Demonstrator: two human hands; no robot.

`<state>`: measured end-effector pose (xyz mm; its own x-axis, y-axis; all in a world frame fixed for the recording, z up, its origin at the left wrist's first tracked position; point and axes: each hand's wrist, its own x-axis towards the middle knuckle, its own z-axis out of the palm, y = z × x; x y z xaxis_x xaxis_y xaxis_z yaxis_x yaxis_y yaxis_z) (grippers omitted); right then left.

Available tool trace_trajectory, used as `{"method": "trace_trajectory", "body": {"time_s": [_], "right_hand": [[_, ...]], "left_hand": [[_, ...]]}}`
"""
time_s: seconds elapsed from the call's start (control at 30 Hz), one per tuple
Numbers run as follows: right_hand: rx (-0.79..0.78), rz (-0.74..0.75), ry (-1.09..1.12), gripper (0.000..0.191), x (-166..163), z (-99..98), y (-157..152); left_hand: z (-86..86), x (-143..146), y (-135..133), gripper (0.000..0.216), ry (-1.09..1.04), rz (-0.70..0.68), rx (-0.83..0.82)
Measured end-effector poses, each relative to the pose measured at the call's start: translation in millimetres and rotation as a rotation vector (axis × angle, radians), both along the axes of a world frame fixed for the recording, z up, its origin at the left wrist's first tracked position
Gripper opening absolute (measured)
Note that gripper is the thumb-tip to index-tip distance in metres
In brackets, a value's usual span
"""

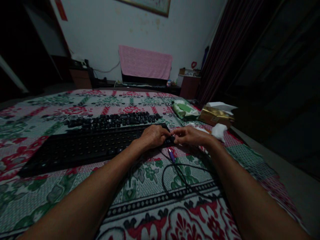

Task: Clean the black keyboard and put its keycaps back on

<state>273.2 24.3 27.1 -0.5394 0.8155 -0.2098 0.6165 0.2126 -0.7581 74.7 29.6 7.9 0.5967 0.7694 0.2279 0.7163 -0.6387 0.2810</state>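
Note:
A black keyboard point(82, 146), most of its keycaps off, lies slantwise on the patterned cover. My left hand point(153, 135) rests over its right end, fingers curled and drawn together. Facing it, my right hand point(188, 135) bends its thumb and forefinger toward the same corner, and the fingertips of both hands nearly meet. Whatever sits between the fingertips is too small and dark to make out. Behind the keyboard, many loose black keycaps point(115, 120) lie in a long band. A purple pen-like piece point(171, 155) lies by the black cable point(183, 180) in front of my hands.
To the right are a green-and-white wipes pack point(184, 110), a gold tissue box point(217, 115) and crumpled white tissue point(219, 131). The floral cover point(150, 173) drops away at the right edge. Across the room, a pink towel point(145, 62) hangs over a dark screen.

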Motion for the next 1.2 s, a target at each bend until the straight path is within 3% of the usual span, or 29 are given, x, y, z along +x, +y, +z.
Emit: {"method": "trace_trajectory", "body": {"time_s": [0.33,0.8,1.2], "right_hand": [[0.138,0.058,-0.232,0.029,-9.6,10.4,1.5],[0.152,0.062,-0.223,0.029,-6.9,5.1,8.6],[0.064,0.04,-0.132,0.027,-6.6,3.3,7.6]], "left_hand": [[3.8,-0.6,-6.2,0.034,0.16,-0.056,0.099],[10.3,0.0,-8.3,0.036,0.274,-0.087,0.08],[6.4,-1.7,-7.1,0.037,0.255,-0.121,0.055]]}}
